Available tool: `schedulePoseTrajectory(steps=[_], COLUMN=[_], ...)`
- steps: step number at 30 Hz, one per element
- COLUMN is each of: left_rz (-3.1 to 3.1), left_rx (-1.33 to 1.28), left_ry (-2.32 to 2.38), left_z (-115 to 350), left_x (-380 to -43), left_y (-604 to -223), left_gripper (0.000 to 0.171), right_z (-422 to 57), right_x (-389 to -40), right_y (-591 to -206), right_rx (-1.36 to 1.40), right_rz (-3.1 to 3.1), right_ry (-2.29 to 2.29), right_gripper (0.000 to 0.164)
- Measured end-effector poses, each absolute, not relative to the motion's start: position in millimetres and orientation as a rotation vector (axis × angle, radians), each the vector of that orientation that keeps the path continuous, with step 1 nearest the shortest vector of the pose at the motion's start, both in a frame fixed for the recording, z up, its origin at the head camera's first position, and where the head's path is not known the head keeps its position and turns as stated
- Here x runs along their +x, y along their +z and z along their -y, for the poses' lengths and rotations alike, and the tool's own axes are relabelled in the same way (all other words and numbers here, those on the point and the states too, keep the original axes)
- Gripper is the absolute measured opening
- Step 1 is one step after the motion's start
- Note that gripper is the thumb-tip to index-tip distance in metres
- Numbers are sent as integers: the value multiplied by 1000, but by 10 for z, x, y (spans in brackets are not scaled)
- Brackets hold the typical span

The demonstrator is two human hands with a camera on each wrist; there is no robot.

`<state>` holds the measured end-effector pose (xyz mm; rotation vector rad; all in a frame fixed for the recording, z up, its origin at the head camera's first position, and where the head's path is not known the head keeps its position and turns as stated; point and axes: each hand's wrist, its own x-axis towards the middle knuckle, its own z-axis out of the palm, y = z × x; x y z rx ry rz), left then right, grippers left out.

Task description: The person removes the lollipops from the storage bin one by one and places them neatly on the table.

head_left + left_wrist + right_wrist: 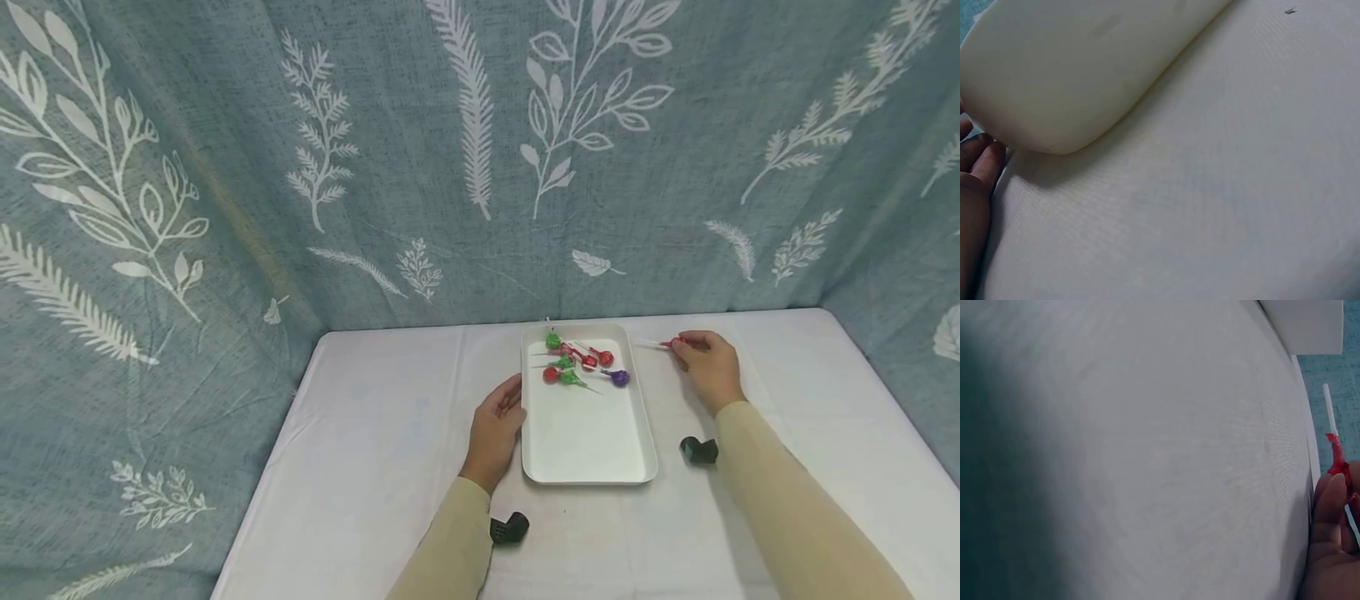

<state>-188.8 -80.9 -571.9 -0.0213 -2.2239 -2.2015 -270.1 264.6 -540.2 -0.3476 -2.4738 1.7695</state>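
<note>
My right hand (pixel 708 367) pinches a red-wrapped lollipop (pixel 1337 453) between thumb and fingertips, just right of the tray's upper right side. Its white stick points left toward the tray in the head view. Against the left side of the white tray (pixel 588 450) rests my left hand (pixel 493 433), fingers and thumb at the rim. In the left wrist view those fingers (pixel 988 159) sit at the tray's edge. Several lollipops lie in the tray's far half: green ones (pixel 552 341), red ones (pixel 551 375) and a purple one (pixel 620 378) near the right wall.
A white cloth (pixel 390 450) covers the table. Behind it and along the sides hangs a blue-green curtain (pixel 390 167) with white leaf prints. Black wrist devices (pixel 512 528) stick out beside both sleeves.
</note>
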Motion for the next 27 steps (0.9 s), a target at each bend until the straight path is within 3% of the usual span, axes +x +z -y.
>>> schedulePoseTrajectory(steps=[27], left_rz=[2202], left_rx=[-28], left_ry=[-2221], left_z=[815], left_x=[-1898], left_y=[-5741], left_gripper=[54], right_z=[-2638], right_x=[-2843], right_y=[-5381], right_rx=[-449], right_rz=[2589], right_ry=[1694], right_gripper=[38])
